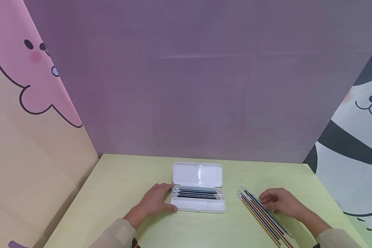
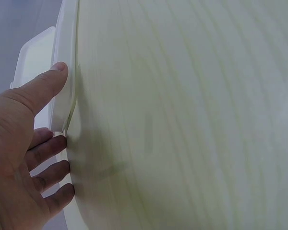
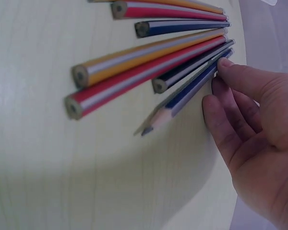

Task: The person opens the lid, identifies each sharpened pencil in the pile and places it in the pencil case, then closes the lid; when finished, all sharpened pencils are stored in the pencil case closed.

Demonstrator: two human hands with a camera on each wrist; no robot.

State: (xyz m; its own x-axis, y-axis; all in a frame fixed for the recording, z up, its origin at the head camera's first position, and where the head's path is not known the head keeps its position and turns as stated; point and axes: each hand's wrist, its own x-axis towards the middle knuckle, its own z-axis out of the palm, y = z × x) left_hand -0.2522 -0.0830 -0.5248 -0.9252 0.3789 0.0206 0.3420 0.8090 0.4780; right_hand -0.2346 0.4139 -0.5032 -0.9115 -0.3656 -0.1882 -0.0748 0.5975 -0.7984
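An open white pencil case (image 1: 201, 206) stands mid-table, its lid (image 1: 197, 174) tipped back and several dark pencils (image 1: 198, 194) lying in its rear compartment. My left hand (image 1: 156, 199) grips the case's left end, thumb at the front edge and fingers toward the back. In the left wrist view the thumb (image 2: 57, 72) lies along the case's side wall. To the right, my right hand (image 1: 282, 203) is at a loose bundle of pencils (image 1: 260, 213). The right wrist view shows its thumb and a finger pinching a sharpened blue pencil (image 3: 185, 96) at the bundle's edge.
Red, yellow and dark pencils with flat, unsharpened ends, such as a red pencil (image 3: 149, 76), fan out beside the pinched one. A pale wooden table (image 1: 127, 172) ends at a purple backdrop (image 1: 189, 103). Cartoon-printed panels flank both sides, including a panda panel (image 1: 359, 144).
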